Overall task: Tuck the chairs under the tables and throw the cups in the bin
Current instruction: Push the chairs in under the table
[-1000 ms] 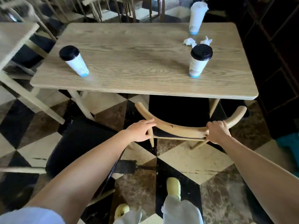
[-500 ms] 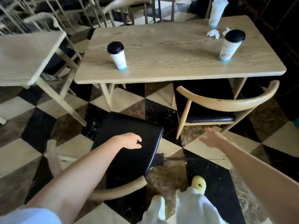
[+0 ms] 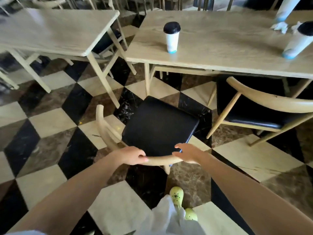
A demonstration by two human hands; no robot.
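You face a matt, pale wooden table (image 3: 228, 53) with visible grain. The chair (image 3: 159, 128) has smooth light-wood rails and a black, faintly shiny leather-like seat. The cup (image 3: 172, 41) looks like white paper, its lid (image 3: 171, 27) like black plastic. The floor tiles (image 3: 50, 121) gleam like polished stone.

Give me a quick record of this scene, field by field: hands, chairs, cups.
left hand: grips curved backrest of near chair
right hand: touches that backrest, fingers straight
near chair: angled, out from the table
far chair: seat partly under the table
cups: lidded cup upright on table; second lidded cup at right edge
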